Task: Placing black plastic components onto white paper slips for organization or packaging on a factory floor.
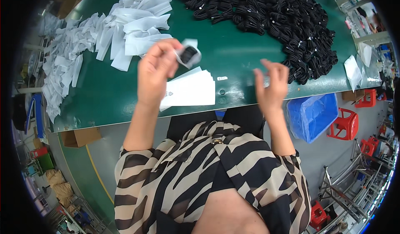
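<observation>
Your left hand (155,69) pinches a small clear bag (188,54) with a black coil inside, held up over the green desk (233,63). Your right hand (273,83) hangs free with its grip spread, fingers loose, holding nothing. Just under the bag lies a flat stack of white bags (192,89) (near the desk's front edge). Beyond your right hand sprawls a big heap of black cable coils (275,13), close to your fingertips. To the left, filled white bags (104,34) lie scattered. A blue bin (313,115) and red stools (345,124) stand on the floor right.
</observation>
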A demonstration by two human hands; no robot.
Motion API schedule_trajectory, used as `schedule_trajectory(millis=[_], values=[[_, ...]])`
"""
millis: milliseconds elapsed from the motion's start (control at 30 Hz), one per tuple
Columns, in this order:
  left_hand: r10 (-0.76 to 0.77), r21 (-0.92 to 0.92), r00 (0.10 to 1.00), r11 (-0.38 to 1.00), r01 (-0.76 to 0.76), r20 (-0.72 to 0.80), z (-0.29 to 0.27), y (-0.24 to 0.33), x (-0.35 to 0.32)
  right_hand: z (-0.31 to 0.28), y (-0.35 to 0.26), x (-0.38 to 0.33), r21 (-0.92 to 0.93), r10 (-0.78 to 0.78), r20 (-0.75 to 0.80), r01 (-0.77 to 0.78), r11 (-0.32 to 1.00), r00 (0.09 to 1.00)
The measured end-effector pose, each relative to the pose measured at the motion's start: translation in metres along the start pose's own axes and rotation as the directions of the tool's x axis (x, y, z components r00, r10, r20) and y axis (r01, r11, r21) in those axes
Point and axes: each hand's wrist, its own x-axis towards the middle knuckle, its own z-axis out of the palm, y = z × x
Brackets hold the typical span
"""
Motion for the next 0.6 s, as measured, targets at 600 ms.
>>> schedule_trajectory(millis=[600], values=[[0.482,0.705,0.84,0.685,-0.182,-0.25,-0.082,-0.007,0.056,-0.008,0.03,0.002,-0.172,-0.168,0.234,0.21,0.962,0.958]])
